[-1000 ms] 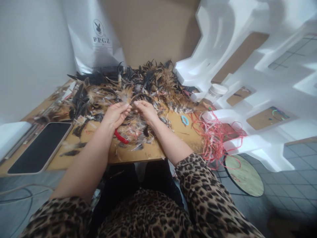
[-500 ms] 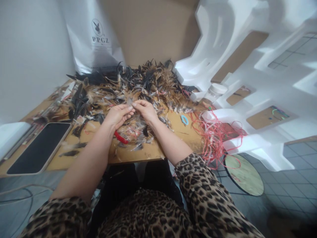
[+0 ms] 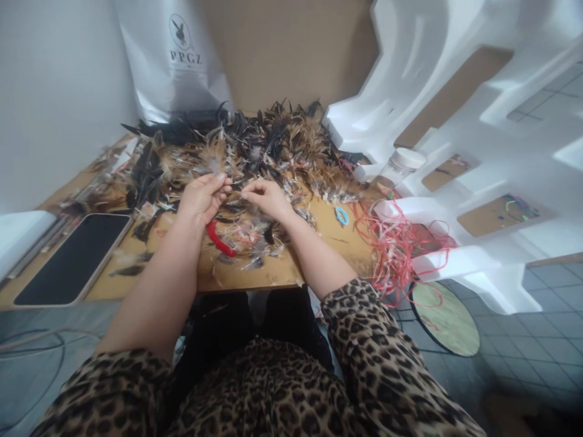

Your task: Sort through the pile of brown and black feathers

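Over the heap of loose feathers (image 3: 277, 136), my left hand (image 3: 203, 200) is closed in a pinch between thumb and fingers. A brown, fluffy feather (image 3: 216, 155) fans up just above these fingertips, and a thin dark quill-like end sticks out toward the right. A short gap away, my right hand (image 3: 268, 200) has thumb and forefinger pressed together. Whatever it pinches, if anything, is too small to make out. Below the left hand a red curved band (image 3: 221, 240) lies among feather scraps on the tan board (image 3: 246, 278).
A phone (image 3: 73, 258) lies at the left. To the right are a blue ring (image 3: 341, 215), a tangle of red strips (image 3: 396, 243), a lidded jar (image 3: 401, 167) and white moulded foam (image 3: 437, 261). Behind the feathers stands a silvery bag (image 3: 182, 79). A round mirror-like disc (image 3: 449, 318) sits lower right.
My hands have drawn apart from touching fingertips. The left moved left and slightly up, with a brown feather now showing above its fingers. The right stayed near its place.
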`<action>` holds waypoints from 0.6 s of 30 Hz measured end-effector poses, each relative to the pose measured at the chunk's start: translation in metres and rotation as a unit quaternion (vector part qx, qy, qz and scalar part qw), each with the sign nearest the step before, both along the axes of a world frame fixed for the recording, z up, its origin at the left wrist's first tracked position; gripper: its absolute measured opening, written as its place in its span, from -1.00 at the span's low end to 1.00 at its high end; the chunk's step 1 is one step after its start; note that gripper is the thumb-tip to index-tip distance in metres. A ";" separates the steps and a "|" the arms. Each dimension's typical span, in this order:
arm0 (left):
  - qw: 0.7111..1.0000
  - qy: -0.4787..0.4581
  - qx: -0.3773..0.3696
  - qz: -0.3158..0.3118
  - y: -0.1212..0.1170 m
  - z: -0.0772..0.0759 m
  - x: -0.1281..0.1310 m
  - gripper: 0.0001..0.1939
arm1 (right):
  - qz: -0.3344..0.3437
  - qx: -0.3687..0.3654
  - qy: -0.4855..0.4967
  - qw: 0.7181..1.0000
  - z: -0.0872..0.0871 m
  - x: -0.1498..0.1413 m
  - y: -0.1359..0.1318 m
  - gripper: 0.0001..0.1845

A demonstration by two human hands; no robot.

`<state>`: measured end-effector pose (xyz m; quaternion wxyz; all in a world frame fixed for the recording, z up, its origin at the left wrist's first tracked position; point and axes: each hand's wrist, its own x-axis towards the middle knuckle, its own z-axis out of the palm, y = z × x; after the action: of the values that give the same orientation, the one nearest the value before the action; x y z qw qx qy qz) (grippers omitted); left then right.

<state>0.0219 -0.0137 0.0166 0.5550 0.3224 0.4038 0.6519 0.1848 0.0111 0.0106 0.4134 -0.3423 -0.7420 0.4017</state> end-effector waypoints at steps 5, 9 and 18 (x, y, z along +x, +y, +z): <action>0.999 -0.012 -0.015 0.026 0.002 0.000 -0.002 -0.94 | 0.024 0.152 -0.234 0.960 -0.003 0.002 -0.004 -0.85; 1.000 -0.007 -0.013 0.022 0.002 -0.001 -0.001 -0.95 | -0.001 0.217 -0.355 0.909 -0.004 0.000 -0.011 -0.77; 0.999 0.004 -0.032 -0.009 -0.001 -0.001 -0.001 -0.90 | 0.000 0.182 -0.214 0.960 -0.007 0.006 0.002 -0.84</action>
<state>0.0205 -0.0148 0.0156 0.5696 0.3108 0.4239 0.6318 0.1909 0.0134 0.0040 0.3004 -0.3394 -0.8737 0.1765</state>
